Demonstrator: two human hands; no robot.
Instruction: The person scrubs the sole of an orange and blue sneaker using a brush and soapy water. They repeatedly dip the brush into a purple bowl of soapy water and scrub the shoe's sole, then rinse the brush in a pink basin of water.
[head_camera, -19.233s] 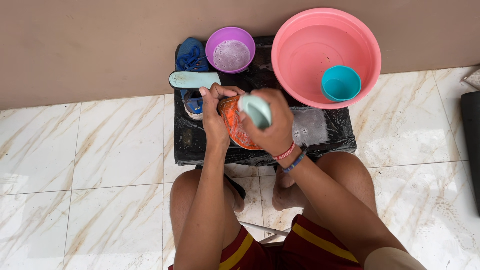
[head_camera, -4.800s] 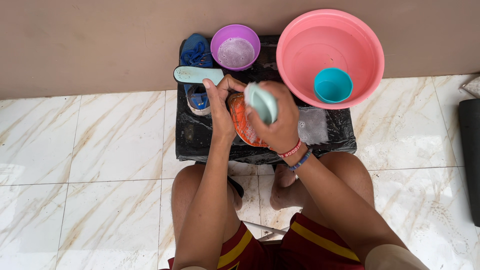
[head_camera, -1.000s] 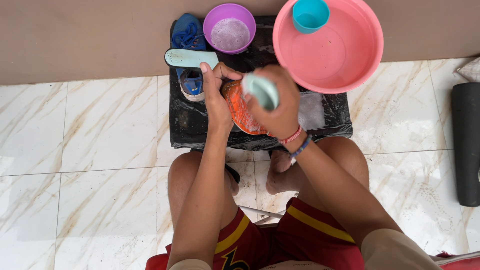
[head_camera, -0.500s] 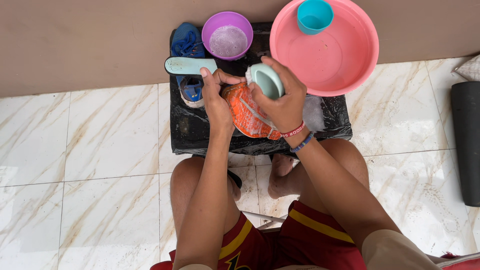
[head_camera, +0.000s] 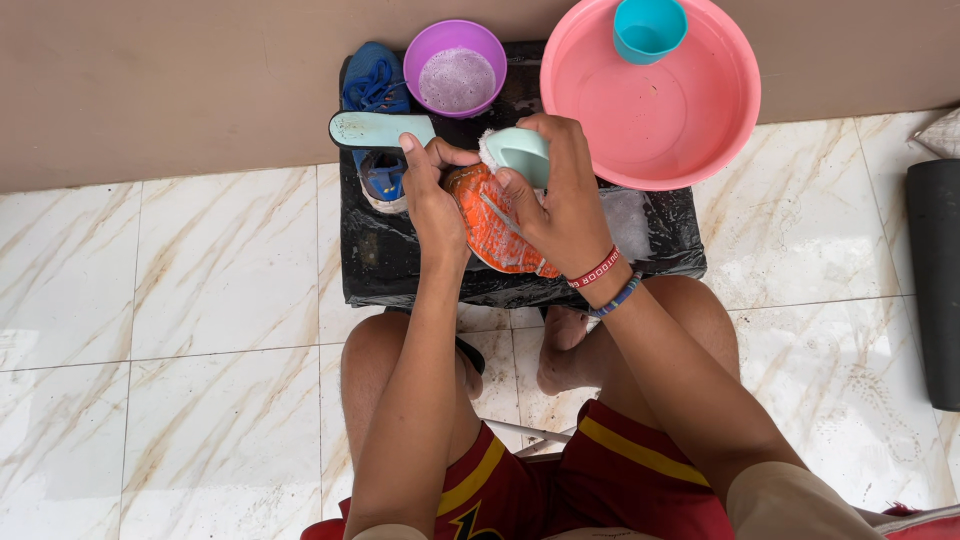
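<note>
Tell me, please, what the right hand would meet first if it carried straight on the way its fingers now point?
The right hand grips a pale green scrubbing brush, fingers pointing up and left. Straight on, it would likely meet the purple plastic bowl of soapy water first, though its height is unclear.

Orange shoe (head_camera: 492, 228) half hidden behind hands; teal cup (head_camera: 649, 27) cut by top edge.

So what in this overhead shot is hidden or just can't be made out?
Head view:
- Orange shoe: mostly covered by the left hand and right hand.
- Pale green scrubbing brush: bristles mostly hidden under its back and the fingers.
- Blue shoe: partly under a mint insole.
- Pink plastic basin: top rim cut off by the frame edge.
</note>
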